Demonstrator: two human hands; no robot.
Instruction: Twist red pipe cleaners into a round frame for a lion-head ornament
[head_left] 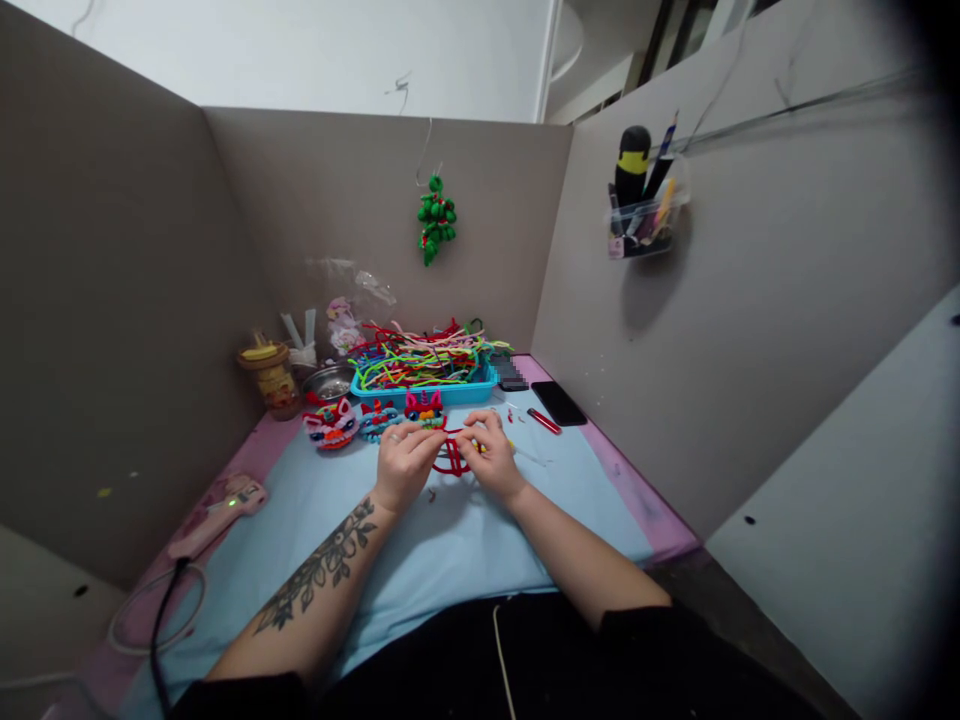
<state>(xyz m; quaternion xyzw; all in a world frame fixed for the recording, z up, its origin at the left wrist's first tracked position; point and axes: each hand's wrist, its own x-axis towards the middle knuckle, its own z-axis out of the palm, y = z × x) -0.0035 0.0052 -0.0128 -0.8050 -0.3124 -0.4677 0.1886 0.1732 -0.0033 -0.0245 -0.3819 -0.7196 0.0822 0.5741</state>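
Between my two hands is a red pipe cleaner frame (452,462), bent into a rounded shape with bars across it. My left hand (409,462) pinches its left side, fingers closed. On the other side my right hand (489,458) has thumb and fingers closed on its upper right part. Just behind my hands stand finished-looking pipe cleaner animal heads: a pink and red one (331,426), a blue one (379,421) and a red one (424,408). Part of the red one is covered by my left hand. A small scrap (432,495) lies below the frame.
A blue tray (420,395) heaped with colourful pipe cleaners is at the back. Right of it lie a black phone (559,403) and a red tool (544,421). To the left are a jar (276,380), a metal bowl (330,382) and a pink glue gun (221,513). Grey partitions enclose the table.
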